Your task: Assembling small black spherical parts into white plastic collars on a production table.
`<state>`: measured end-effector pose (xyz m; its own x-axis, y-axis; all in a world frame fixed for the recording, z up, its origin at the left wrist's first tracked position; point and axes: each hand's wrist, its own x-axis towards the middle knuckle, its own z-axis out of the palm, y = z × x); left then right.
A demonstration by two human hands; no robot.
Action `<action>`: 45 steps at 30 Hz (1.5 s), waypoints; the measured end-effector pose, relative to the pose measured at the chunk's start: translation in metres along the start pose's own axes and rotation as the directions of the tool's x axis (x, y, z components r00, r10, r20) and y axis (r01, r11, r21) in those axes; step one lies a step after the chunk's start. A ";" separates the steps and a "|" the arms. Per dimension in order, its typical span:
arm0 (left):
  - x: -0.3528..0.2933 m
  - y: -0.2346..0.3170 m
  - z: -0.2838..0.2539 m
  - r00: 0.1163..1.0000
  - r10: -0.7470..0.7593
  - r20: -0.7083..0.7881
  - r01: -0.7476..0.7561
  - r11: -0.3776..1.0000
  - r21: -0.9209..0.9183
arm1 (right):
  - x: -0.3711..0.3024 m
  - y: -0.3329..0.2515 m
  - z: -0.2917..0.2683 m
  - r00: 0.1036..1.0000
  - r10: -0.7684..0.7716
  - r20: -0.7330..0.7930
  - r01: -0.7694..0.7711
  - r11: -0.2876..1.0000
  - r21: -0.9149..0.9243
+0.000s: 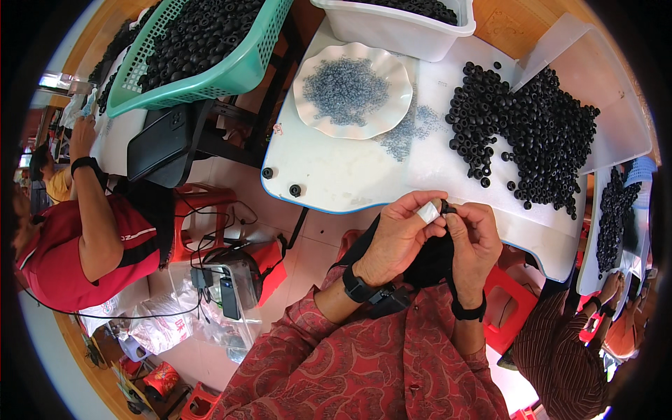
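Note:
My left hand (pixel 393 241) and my right hand (pixel 473 241) meet just off the table's near edge. Both are closed, pinching one small black ring-shaped piece (pixel 446 208) between their fingertips. White tape (pixel 429 212) is wrapped round a digit of my left hand. Fingers cover most of the piece, so its details are hidden. Beyond my hands, to the right, spreads a heap of similar black pieces (pixel 542 136). Farther left, a white wavy-rimmed plate (pixel 400 105) holds many tiny clear rings (pixel 346 91), and more clear rings lie scattered beside it.
A white bin (pixel 399 31) of black pieces stands at the table's (pixel 329 171) far side. A clear tub (pixel 595 84) lies tipped behind the heap. Two black pieces (pixel 295 190) sit near the left edge. A green basket (pixel 210 87) and co-workers (pixel 91 238) flank me.

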<state>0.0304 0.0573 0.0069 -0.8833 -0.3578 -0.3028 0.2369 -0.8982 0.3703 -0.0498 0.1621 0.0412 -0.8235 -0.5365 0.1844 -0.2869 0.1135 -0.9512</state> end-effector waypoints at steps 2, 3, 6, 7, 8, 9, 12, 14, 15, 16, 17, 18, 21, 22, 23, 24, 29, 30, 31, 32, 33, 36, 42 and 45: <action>-0.001 0.000 0.000 1.000 0.017 0.014 -0.017 1.000 0.021 | 0.000 -0.001 0.000 1.000 -0.010 -0.004 0.010 1.000 -0.011; -0.001 0.000 -0.001 0.999 0.033 0.030 -0.034 0.999 0.041 | -0.001 -0.002 0.000 1.000 -0.021 -0.008 0.021 1.000 -0.023; -0.002 0.001 0.001 0.998 0.052 0.024 -0.054 0.994 0.098 | -0.002 -0.002 0.001 0.997 -0.072 -0.011 0.071 0.994 -0.080; -0.002 0.001 0.000 0.998 0.052 0.024 -0.054 0.994 0.099 | -0.003 -0.002 0.001 0.997 -0.072 -0.010 0.071 0.994 -0.079; -0.003 0.001 0.000 0.997 0.065 0.039 -0.069 0.992 0.102 | -0.003 -0.001 0.002 0.997 -0.078 -0.014 0.077 0.995 -0.068; -0.003 0.000 -0.001 0.996 0.077 0.054 -0.083 0.991 0.105 | -0.004 -0.001 0.002 0.996 -0.084 -0.017 0.083 0.995 -0.057; -0.004 0.000 -0.004 0.995 0.077 0.062 -0.083 0.991 0.108 | -0.002 -0.003 0.000 0.994 -0.113 0.014 0.114 0.989 -0.095; -0.004 0.000 -0.005 0.994 0.081 0.067 -0.088 0.989 0.117 | -0.002 -0.003 -0.001 0.994 -0.108 0.022 0.109 0.990 -0.093; -0.004 0.001 -0.005 0.994 0.085 0.071 -0.094 0.987 0.127 | -0.002 -0.004 -0.002 0.994 -0.103 0.030 0.105 0.990 -0.090; -0.004 0.001 -0.005 0.994 0.085 0.071 -0.094 0.987 0.127 | -0.002 -0.004 -0.002 0.994 -0.103 0.030 0.105 0.990 -0.090; -0.004 0.002 -0.005 0.993 0.088 0.082 -0.099 0.984 0.147 | -0.002 -0.005 -0.003 0.995 -0.093 0.037 0.095 0.993 -0.072; -0.004 0.003 -0.006 0.992 0.089 0.092 -0.104 0.980 0.168 | -0.002 -0.005 -0.003 0.996 -0.082 0.045 0.084 0.995 -0.055; -0.006 0.008 -0.004 0.991 0.101 0.087 -0.120 0.962 0.247 | -0.002 -0.004 -0.004 0.993 -0.099 0.058 0.102 0.994 -0.040; -0.006 0.008 -0.004 0.991 0.101 0.086 -0.120 0.962 0.247 | -0.002 -0.005 -0.004 0.993 -0.099 0.058 0.101 0.994 -0.040; -0.006 0.008 -0.005 0.990 0.115 0.082 -0.133 0.954 0.269 | -0.002 -0.006 -0.005 0.993 -0.090 0.073 0.094 0.995 -0.044; -0.006 0.009 -0.005 0.989 0.127 0.079 -0.145 0.946 0.290 | -0.001 -0.007 -0.005 0.993 -0.083 0.085 0.087 0.995 -0.050; -0.007 0.015 -0.005 0.982 0.163 0.090 -0.187 0.876 0.444 | 0.002 -0.008 -0.008 0.990 -0.039 0.132 0.042 0.999 -0.019; -0.008 0.017 -0.004 0.982 0.167 0.093 -0.190 0.842 0.505 | 0.002 -0.009 -0.008 0.990 -0.023 0.140 0.025 1.000 -0.010; -0.009 0.020 -0.003 0.982 0.166 0.092 -0.190 0.842 0.506 | 0.002 -0.009 -0.008 0.990 -0.022 0.141 0.024 1.000 -0.010; -0.009 0.022 -0.002 0.983 0.155 0.102 -0.185 0.824 0.536 | 0.001 -0.010 -0.009 0.990 -0.005 0.143 0.008 1.000 -0.018; -0.010 0.023 -0.003 0.983 0.144 0.110 -0.181 0.805 0.565 | 0.001 -0.011 -0.009 0.989 0.012 0.146 -0.008 1.000 -0.025; -0.011 0.025 -0.004 0.986 0.121 0.118 -0.167 0.809 0.564 | 0.001 -0.012 -0.010 0.985 0.031 0.168 -0.025 0.999 -0.038; -0.017 0.023 -0.007 0.983 0.137 0.121 -0.182 0.774 0.607 | 0.001 -0.008 -0.010 0.976 0.034 0.216 -0.034 0.999 -0.002; -0.020 0.022 -0.011 0.985 0.147 0.095 -0.175 0.781 0.600 | 0.000 -0.009 -0.007 0.970 0.024 0.243 -0.018 0.999 -0.026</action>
<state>0.0580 0.0424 0.0116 -0.8734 -0.4600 -0.1599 0.0966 -0.4855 0.8689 -0.0506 0.1667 0.0514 -0.6869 -0.7204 0.0958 -0.2846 0.1453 -0.9476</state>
